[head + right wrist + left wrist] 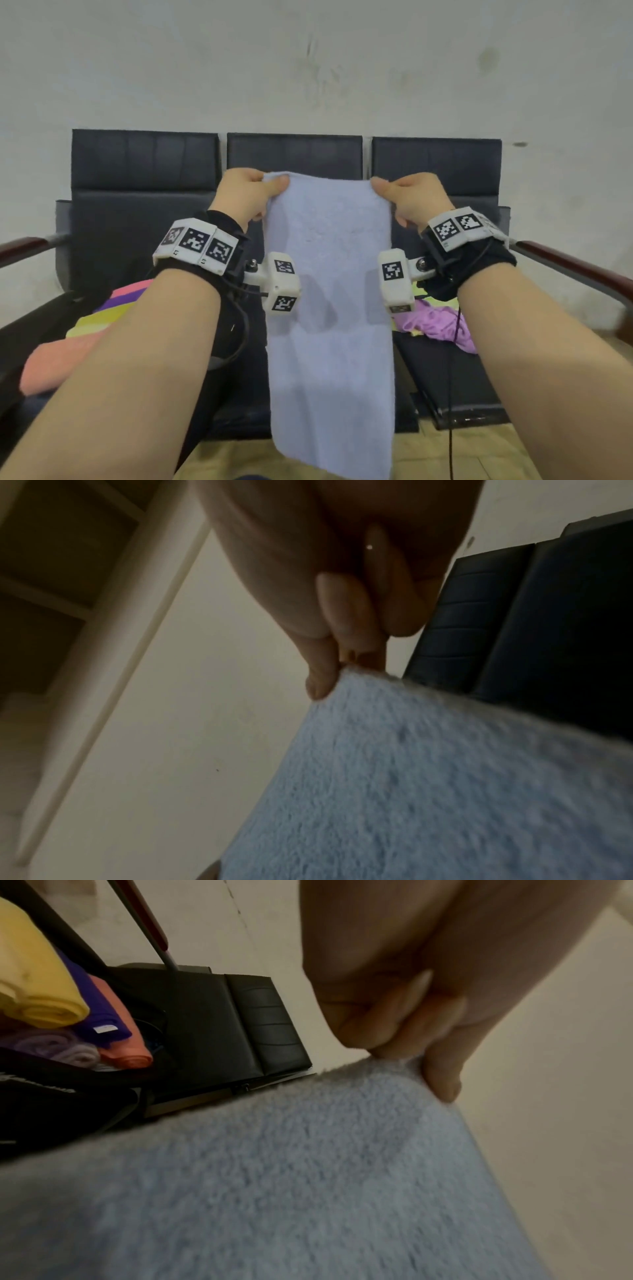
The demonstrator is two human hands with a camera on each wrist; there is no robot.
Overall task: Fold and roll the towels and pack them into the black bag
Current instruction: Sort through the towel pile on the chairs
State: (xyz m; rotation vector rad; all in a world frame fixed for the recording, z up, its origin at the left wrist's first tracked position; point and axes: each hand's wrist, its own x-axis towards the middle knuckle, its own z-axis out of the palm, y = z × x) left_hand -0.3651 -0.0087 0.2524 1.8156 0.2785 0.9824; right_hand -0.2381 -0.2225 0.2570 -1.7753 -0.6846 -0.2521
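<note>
A light blue towel (329, 308) hangs lengthwise in the air in front of the bench, folded into a long strip. My left hand (270, 183) pinches its top left corner and my right hand (380, 186) pinches its top right corner. The wrist views show the same blue towel (274, 1177) (445, 777) pinched between thumb and fingers of the left hand (411, 1053) and the right hand (342, 666). The black bag (51, 1104) stands on the left seat with rolled towels (44, 1001) inside it, yellow, purple, orange and lilac.
A black three-seat bench (294, 161) stands against a white wall, with wooden armrests (582, 263) at both ends. A crumpled lilac and yellow towel pile (442, 325) lies on the right seat. A pink towel (54, 363) lies at the left seat's front.
</note>
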